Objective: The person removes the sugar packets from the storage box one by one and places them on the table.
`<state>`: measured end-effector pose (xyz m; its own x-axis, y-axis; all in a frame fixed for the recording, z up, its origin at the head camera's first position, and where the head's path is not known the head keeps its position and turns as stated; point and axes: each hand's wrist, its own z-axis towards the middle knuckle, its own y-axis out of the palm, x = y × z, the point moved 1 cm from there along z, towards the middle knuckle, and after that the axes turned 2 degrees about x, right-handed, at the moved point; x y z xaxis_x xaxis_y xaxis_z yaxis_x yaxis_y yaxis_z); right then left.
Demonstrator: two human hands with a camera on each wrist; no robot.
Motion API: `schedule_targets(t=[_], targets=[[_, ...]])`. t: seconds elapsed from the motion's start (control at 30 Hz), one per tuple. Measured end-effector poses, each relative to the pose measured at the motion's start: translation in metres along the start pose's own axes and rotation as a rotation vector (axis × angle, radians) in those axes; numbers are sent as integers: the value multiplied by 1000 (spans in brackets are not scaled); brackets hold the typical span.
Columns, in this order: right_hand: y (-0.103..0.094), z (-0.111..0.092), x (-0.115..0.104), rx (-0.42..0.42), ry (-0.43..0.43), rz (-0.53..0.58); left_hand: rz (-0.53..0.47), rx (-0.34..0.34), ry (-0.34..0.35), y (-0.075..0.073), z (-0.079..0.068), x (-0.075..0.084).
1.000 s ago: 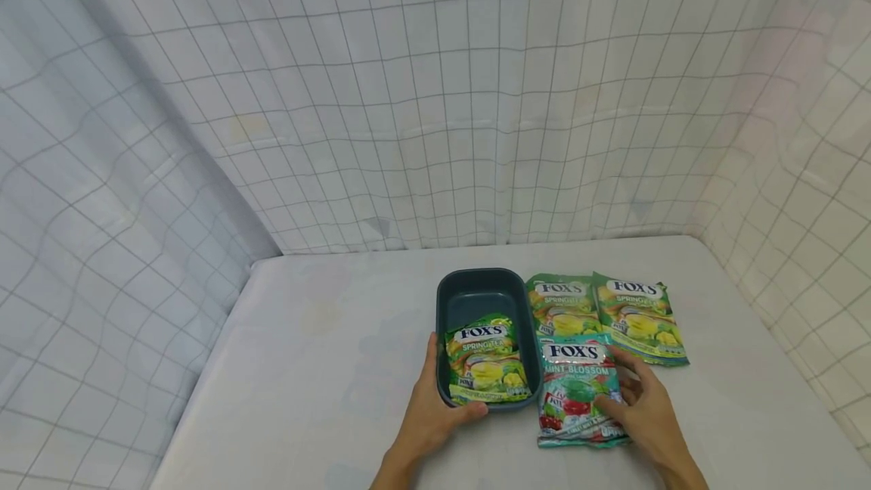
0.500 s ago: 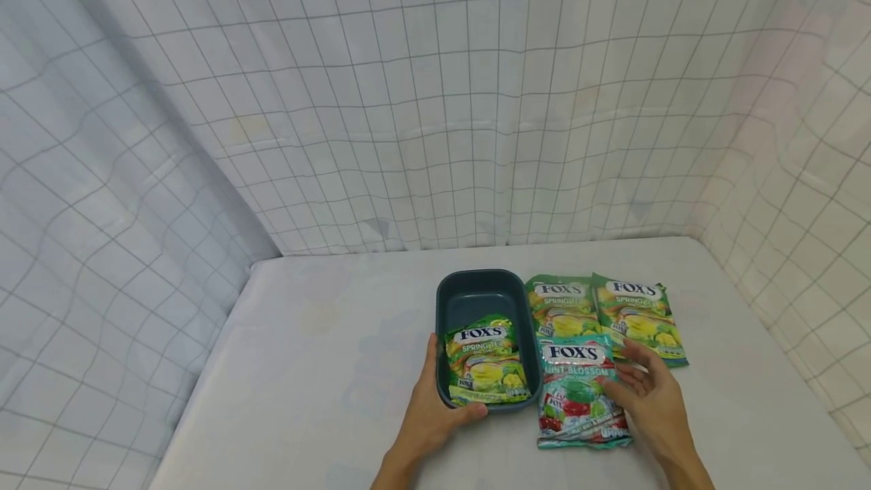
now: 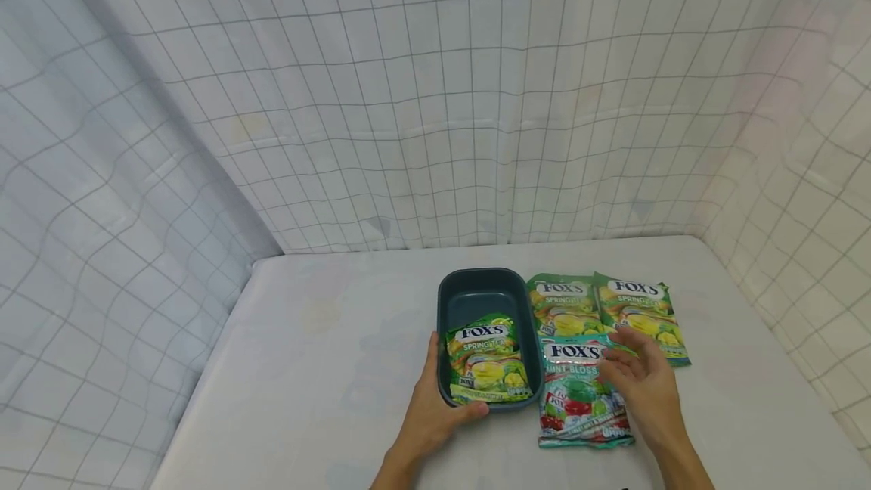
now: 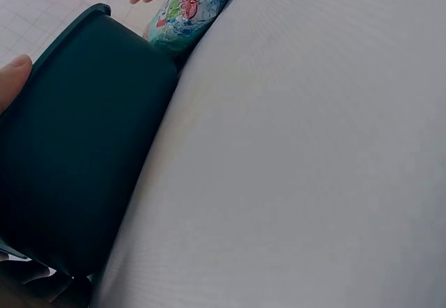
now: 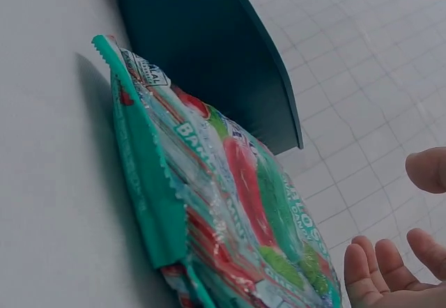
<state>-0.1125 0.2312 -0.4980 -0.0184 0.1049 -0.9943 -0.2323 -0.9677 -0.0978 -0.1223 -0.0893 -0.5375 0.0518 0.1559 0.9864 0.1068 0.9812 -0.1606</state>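
My left hand (image 3: pixel 430 418) grips the near left corner of a dark teal plastic tub (image 3: pixel 449 289), thumb over the front rim and fingers along the left side. Inside the tub lies a green-yellow Fox's Spring Tea candy bag (image 3: pixel 485 361). A teal-and-red Fox's Mint Blossom candy bag (image 3: pixel 578 399) lies flat just right of the tub. Over that bag's right edge hovers my right hand (image 3: pixel 646 384), fingers loosely bent and holding nothing. The right wrist view shows a gap between those fingers (image 5: pixel 394 266) and the Mint Blossom bag (image 5: pixel 237 196).
Two more Spring Tea bags lie behind the Mint Blossom bag: one left bag (image 3: pixel 565 308), partly covered by it, and one right bag (image 3: pixel 640 316). All stand on a white-covered table (image 3: pixel 327 369). A grid-patterned cloth (image 3: pixel 435 112) encloses the back and sides.
My right hand has let go of the Mint Blossom bag's right side and lifted slightly away from it. The left hand and the tub have stayed in place.
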Motion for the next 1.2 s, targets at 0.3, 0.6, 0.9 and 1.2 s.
schedule_targets(t=[0.3, 0.6, 0.9, 1.2], targets=[[5, 5, 10, -87, 47, 38, -3, -1, 12, -1, -1, 2], [6, 4, 10, -119, 54, 41, 5, -1, 21, -1, -1, 4], [13, 9, -4, -159, -13, 70, -19, -12, 6, 0, -1, 2], [22, 18, -17, -245, -129, 89, -4, -3, 4, 0, 0, 1]])
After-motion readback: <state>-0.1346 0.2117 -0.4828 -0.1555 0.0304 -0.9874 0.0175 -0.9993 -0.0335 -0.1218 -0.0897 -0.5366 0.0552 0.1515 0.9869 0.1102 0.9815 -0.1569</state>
